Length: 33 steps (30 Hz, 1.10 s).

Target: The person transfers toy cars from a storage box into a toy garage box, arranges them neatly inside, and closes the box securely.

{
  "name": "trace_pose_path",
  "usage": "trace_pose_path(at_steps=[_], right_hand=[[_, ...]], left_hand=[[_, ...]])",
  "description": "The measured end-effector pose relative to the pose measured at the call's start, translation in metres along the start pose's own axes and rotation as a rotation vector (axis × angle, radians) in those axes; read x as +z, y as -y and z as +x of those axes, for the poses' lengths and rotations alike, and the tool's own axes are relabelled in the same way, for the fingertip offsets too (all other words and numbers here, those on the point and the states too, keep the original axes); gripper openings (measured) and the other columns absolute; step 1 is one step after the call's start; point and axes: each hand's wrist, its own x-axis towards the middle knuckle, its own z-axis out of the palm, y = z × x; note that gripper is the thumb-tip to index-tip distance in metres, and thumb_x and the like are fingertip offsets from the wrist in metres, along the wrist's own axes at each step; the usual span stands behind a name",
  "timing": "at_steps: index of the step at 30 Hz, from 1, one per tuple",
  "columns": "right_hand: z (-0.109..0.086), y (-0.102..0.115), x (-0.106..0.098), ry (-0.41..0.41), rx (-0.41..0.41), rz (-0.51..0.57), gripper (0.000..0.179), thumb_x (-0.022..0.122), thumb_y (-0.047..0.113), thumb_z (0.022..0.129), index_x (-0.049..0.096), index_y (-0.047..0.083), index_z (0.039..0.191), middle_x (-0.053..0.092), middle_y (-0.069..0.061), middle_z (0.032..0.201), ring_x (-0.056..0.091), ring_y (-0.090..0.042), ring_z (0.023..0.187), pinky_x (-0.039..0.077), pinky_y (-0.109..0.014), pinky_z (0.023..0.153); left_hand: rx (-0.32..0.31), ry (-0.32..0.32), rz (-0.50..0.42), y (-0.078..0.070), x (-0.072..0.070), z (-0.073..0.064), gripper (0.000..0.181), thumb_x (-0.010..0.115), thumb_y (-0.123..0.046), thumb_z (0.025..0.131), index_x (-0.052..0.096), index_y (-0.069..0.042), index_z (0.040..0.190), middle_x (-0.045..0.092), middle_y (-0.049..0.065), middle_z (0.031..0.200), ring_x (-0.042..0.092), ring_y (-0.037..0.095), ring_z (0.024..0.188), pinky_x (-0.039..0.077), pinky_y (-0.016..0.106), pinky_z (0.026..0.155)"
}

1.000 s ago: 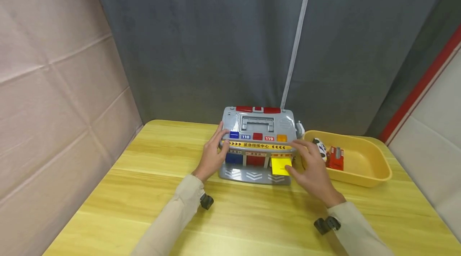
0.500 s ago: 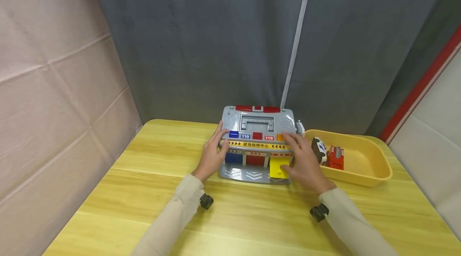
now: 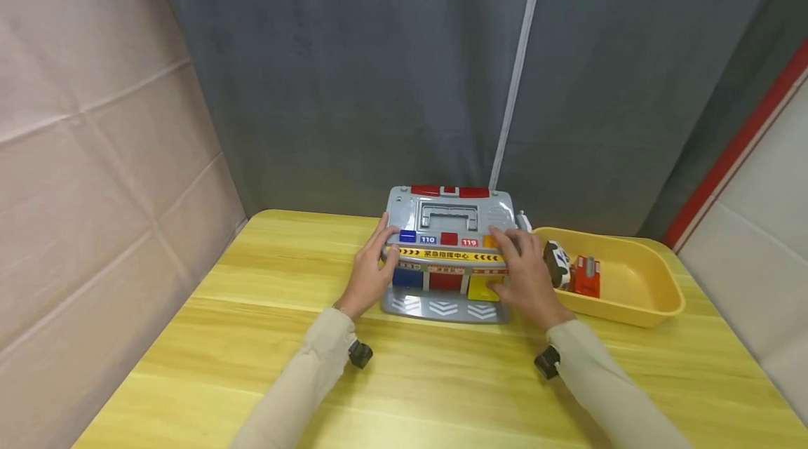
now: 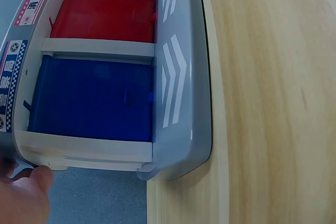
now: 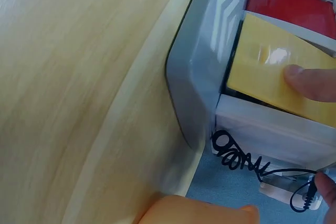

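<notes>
A grey toy emergency station (image 3: pixel 445 254) stands near the table's back edge, with a yellow striped strip along its roof front. My left hand (image 3: pixel 369 270) grips its left front corner, fingers on the roof and thumb against the front edge. Blue (image 4: pixel 94 98) and red (image 4: pixel 107 18) garage doors fill two bays, both closed. On the third bay's yellow door (image 5: pixel 262 59), the straight thumb of my right hand (image 3: pixel 530 277) presses. This door lies slightly askew in its frame, a dark gap showing along its edge. The other right fingers reach onto the roof by the orange button.
A yellow plastic bin (image 3: pixel 631 314) sits to the right, holding a white-and-black toy car (image 3: pixel 558 264) and a red toy vehicle (image 3: pixel 588 278). A coiled black cord (image 5: pixel 236 156) hangs at the station's right side. Behind the wooden table (image 3: pixel 297 273) hangs a grey curtain (image 3: pixel 353 84).
The yellow door, which stuck out over the front ramp, has swung down and in toward its bay. My right hand has moved left and inward with it. The left hand keeps its grip.
</notes>
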Motion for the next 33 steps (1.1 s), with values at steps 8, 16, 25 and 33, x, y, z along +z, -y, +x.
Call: trace_pose_path(at_steps=[8,16,25,33], right_hand=[[0.001,-0.001,0.005,-0.111,-0.092,-0.057,0.100,0.093,0.003,0.058,0.045,0.008,0.146,0.049,-0.023,0.131,0.042,-0.040,0.121,0.050,-0.057,0.099],[0.002,-0.002,0.006,-0.082,-0.074,-0.084,0.105,0.094,0.005,0.061,0.039,0.011,0.150,0.046,-0.022,0.135,0.040,-0.039,0.123,0.049,-0.057,0.102],[0.001,-0.001,-0.003,-0.018,-0.076,-0.109,0.105,0.095,0.010,0.063,0.038,0.014,0.152,0.046,-0.022,0.135,0.039,-0.039,0.126,0.049,-0.058,0.105],[0.009,0.004,-0.013,0.055,-0.131,-0.096,0.099,0.095,0.013,0.064,0.044,0.016,0.149,0.050,-0.019,0.130,0.038,-0.041,0.127,0.034,-0.065,0.110]], left_hand=[[-0.007,0.001,0.001,-0.003,-0.002,-0.001,0.037,0.048,-0.024,0.104,0.054,-0.018,0.140,0.022,-0.005,0.169,0.028,0.024,0.154,0.027,0.045,0.126],[0.003,-0.009,0.011,-0.003,-0.001,0.000,0.036,0.048,-0.024,0.104,0.055,-0.018,0.140,0.024,-0.004,0.168,0.029,0.024,0.154,0.027,0.045,0.126],[0.000,-0.003,0.007,-0.005,0.000,-0.001,0.036,0.049,-0.024,0.104,0.055,-0.018,0.139,0.023,-0.005,0.168,0.029,0.025,0.154,0.027,0.045,0.126],[0.006,-0.004,0.008,-0.002,0.002,0.002,0.036,0.048,-0.024,0.104,0.055,-0.018,0.139,0.023,-0.004,0.168,0.029,0.025,0.154,0.027,0.046,0.126]])
